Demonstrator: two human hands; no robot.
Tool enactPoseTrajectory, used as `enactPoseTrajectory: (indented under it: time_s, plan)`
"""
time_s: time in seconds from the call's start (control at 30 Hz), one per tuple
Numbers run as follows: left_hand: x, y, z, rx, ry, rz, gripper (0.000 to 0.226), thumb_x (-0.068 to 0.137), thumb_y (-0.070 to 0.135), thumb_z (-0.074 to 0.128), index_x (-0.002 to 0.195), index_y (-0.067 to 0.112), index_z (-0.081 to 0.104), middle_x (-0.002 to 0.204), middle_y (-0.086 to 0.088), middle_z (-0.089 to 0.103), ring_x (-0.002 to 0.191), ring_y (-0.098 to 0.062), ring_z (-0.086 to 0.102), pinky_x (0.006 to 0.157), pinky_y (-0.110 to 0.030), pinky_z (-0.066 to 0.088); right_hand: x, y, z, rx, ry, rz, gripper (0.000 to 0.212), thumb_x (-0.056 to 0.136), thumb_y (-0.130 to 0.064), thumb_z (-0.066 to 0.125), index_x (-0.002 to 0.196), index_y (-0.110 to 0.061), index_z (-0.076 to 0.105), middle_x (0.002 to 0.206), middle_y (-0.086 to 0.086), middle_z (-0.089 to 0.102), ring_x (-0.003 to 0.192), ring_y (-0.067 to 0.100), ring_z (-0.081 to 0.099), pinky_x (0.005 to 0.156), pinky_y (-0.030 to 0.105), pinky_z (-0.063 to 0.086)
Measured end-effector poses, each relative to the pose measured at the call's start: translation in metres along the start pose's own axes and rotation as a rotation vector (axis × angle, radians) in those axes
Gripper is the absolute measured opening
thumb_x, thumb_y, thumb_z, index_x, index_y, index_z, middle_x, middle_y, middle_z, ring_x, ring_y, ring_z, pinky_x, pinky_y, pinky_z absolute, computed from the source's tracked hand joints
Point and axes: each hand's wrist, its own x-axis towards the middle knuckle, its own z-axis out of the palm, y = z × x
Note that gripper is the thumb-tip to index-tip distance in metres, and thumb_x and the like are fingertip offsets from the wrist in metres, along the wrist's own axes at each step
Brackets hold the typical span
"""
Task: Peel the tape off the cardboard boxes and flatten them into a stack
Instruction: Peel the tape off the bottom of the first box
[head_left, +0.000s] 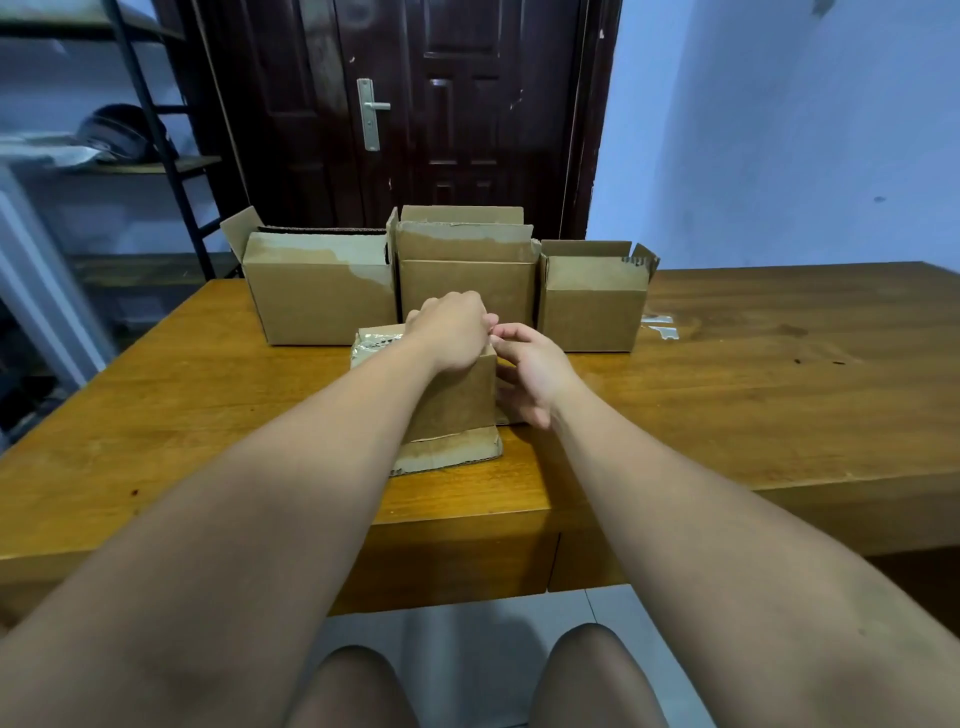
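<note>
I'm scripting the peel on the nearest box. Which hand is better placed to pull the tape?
Right, probably. The right hand pinches at the top right corner of the near box, where peeling could start; the left hand curls over the top, steadying it.

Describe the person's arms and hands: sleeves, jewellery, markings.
Both arms are bare along all that shows: no sleeve on the left arm or right arm. The left hand and right hand wear no gloves; no watch, bracelet or ring shows.
</note>
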Motion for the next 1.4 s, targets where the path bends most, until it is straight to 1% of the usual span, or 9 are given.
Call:
enactPoseTrajectory:
  time_s: [0.1, 0.23, 0.37, 0.5, 0.63, 0.83, 1.07, 1.23, 1.4]
  plan:
    - [-0.001, 0.000, -0.001, 0.001, -0.011, 0.005, 0.031, 0.102, 0.035, 0.035, 0.114, 0.015, 0.056, 0.122, -0.010, 0.059, 0.116, -0.034, 0.049, 0.093, -0.043, 0.038, -0.001, -0.002, -0.002, -0.045, -0.021, -0.006, 0.019, 0.098, -0.018, 0.051, 0.086, -0.020, 0.065, 0.093, 0.005, 0.066, 0.096, 0.022, 0.060, 0.068, 0.035, 0.049]
    - [-0.004, 0.000, -0.001, -0.026, 0.008, 0.017, 0.028, 0.102, 0.035, 0.036, 0.107, 0.017, 0.057, 0.117, -0.009, 0.061, 0.112, -0.032, 0.051, 0.093, -0.043, 0.039, 0.001, -0.003, 0.000, -0.236, 0.022, -0.072, 0.022, 0.099, -0.025, 0.048, 0.086, -0.024, 0.065, 0.100, 0.007, 0.067, 0.101, 0.025, 0.059, 0.087, 0.044, 0.049]
    - [-0.002, -0.002, -0.001, -0.075, 0.038, 0.024, 0.019, 0.099, 0.036, 0.044, 0.092, 0.021, 0.053, 0.119, -0.006, 0.053, 0.115, -0.030, 0.044, 0.096, -0.041, 0.037, 0.000, -0.003, 0.006, -0.333, 0.069, -0.126, 0.026, 0.102, -0.026, 0.040, 0.087, -0.019, 0.060, 0.089, 0.002, 0.061, 0.086, 0.017, 0.052, 0.081, 0.036, 0.042]
    - [-0.002, -0.006, -0.003, -0.076, 0.036, 0.039, 0.017, 0.097, 0.036, 0.047, 0.090, 0.022, 0.054, 0.111, 0.000, 0.057, 0.115, -0.028, 0.044, 0.093, -0.039, 0.036, 0.001, -0.008, 0.006, -0.405, 0.058, -0.089, 0.023, 0.102, -0.026, 0.038, 0.095, -0.018, 0.058, 0.095, 0.002, 0.060, 0.091, 0.018, 0.051, 0.086, 0.037, 0.040]
    - [-0.006, -0.012, -0.009, -0.133, -0.056, 0.105, 0.034, 0.088, 0.050, 0.056, 0.106, 0.021, 0.051, 0.102, 0.006, 0.055, 0.110, -0.023, 0.045, 0.096, -0.042, 0.041, -0.001, -0.015, -0.003, -0.480, 0.027, -0.121, 0.022, 0.101, -0.019, 0.040, 0.095, -0.014, 0.060, 0.088, 0.000, 0.058, 0.081, 0.011, 0.050, 0.083, 0.032, 0.042]
    - [-0.005, -0.023, -0.017, -0.042, -0.276, 0.211, 0.093, 0.077, 0.056, 0.067, 0.150, 0.016, 0.024, 0.152, -0.006, 0.033, 0.137, -0.025, 0.031, 0.114, -0.038, 0.027, 0.001, -0.019, -0.007, -0.406, 0.050, -0.130, 0.029, 0.100, -0.014, 0.045, 0.075, -0.016, 0.060, 0.077, 0.002, 0.061, 0.079, 0.016, 0.054, 0.087, 0.040, 0.047]
    - [-0.002, -0.026, -0.007, 0.024, -0.192, 0.245, 0.091, 0.076, 0.058, 0.067, 0.148, 0.016, 0.031, 0.147, -0.006, 0.039, 0.134, -0.026, 0.035, 0.112, -0.042, 0.030, 0.003, -0.026, -0.002, -0.277, 0.100, -0.064, 0.021, 0.098, -0.007, 0.046, 0.084, -0.017, 0.058, 0.086, 0.008, 0.061, 0.081, 0.022, 0.057, 0.073, 0.037, 0.048]
    - [-0.004, -0.023, -0.006, 0.036, -0.170, 0.244, 0.090, 0.076, 0.057, 0.067, 0.148, 0.016, 0.030, 0.146, -0.006, 0.040, 0.132, -0.027, 0.037, 0.111, -0.043, 0.032, 0.001, -0.045, -0.001, -0.371, 0.070, -0.042, 0.025, 0.097, -0.001, 0.040, 0.115, -0.019, 0.043, 0.098, 0.014, 0.056, 0.074, 0.020, 0.056, 0.066, 0.033, 0.050]
    - [-0.005, -0.022, -0.004, -0.012, -0.144, 0.216, 0.099, 0.074, 0.054, 0.071, 0.151, 0.018, 0.020, 0.148, -0.007, 0.038, 0.134, -0.028, 0.037, 0.110, -0.045, 0.034, 0.005, -0.052, 0.009, -0.578, 0.224, -0.133, 0.031, 0.094, -0.002, 0.047, 0.117, -0.020, 0.038, 0.105, 0.012, 0.056, 0.094, 0.024, 0.059, 0.085, 0.041, 0.055]
